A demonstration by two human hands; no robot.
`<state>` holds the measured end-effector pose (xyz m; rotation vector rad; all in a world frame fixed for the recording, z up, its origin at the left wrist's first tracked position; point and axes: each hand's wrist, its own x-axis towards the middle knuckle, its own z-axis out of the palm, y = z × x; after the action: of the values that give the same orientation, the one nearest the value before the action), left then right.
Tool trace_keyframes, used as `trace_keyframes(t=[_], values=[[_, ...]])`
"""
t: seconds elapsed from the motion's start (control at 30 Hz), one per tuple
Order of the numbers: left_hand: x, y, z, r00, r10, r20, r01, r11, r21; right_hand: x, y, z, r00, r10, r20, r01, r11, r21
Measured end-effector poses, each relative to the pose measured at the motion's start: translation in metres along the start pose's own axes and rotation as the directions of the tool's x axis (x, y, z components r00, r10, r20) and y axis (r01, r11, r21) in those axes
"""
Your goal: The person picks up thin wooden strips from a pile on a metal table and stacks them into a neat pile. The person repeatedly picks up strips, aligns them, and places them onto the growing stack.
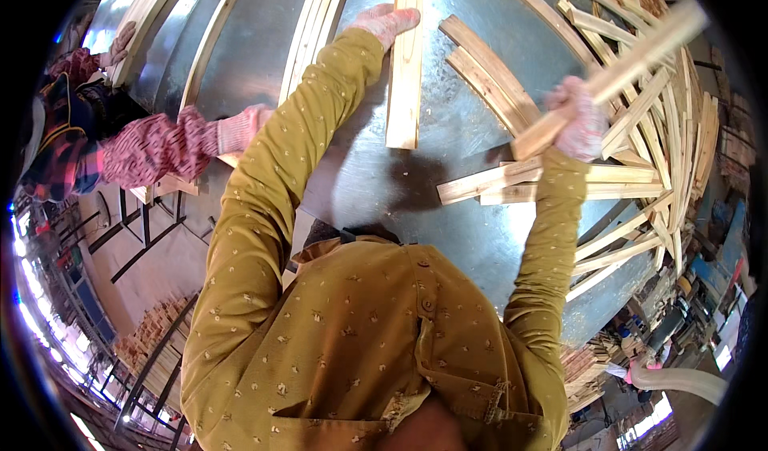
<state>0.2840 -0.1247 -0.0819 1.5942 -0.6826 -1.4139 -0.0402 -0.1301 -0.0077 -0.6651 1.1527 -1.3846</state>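
Observation:
Both my hands wear pale, reddish-stained gloves. My left hand point(388, 25) is closed over the side of a pair of pale wooden strips point(406, 91), which lie side by side on the metal table point(360, 187). My right hand point(578, 119) grips a single wooden strip point(648, 51), raised and tilted over the table, its far end blurred. Below that hand, two shorter strips point(544, 185) lie on the metal. Two more strips point(492, 87) rest slantwise between my hands.
A loose heap of wooden strips point(668, 143) crowds the table's right side. To my left, a co-worker's gloved hand point(244, 128) reaches close to my left forearm, near more long strips point(312, 31). Stacked wood point(156, 331) stands at the lower left.

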Motion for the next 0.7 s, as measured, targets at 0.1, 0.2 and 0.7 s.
trace_keyframes(t=[0.1,0.2,0.7], values=[[-0.029,0.011,0.010,0.999,-0.016,-0.033,0.027,0.918,0.396,-0.034,0.045,0.028,0.878,0.473,0.081,-0.478,0.851,0.217],[-0.073,0.018,0.015,0.993,-0.078,-0.086,0.116,0.713,0.692,-0.062,0.126,0.019,0.784,0.616,0.073,-0.617,0.787,-0.022],[-0.108,-0.023,-0.010,0.905,0.424,0.030,-0.311,0.613,0.726,-0.124,0.128,0.033,0.845,0.531,0.064,-0.528,0.847,-0.059]])
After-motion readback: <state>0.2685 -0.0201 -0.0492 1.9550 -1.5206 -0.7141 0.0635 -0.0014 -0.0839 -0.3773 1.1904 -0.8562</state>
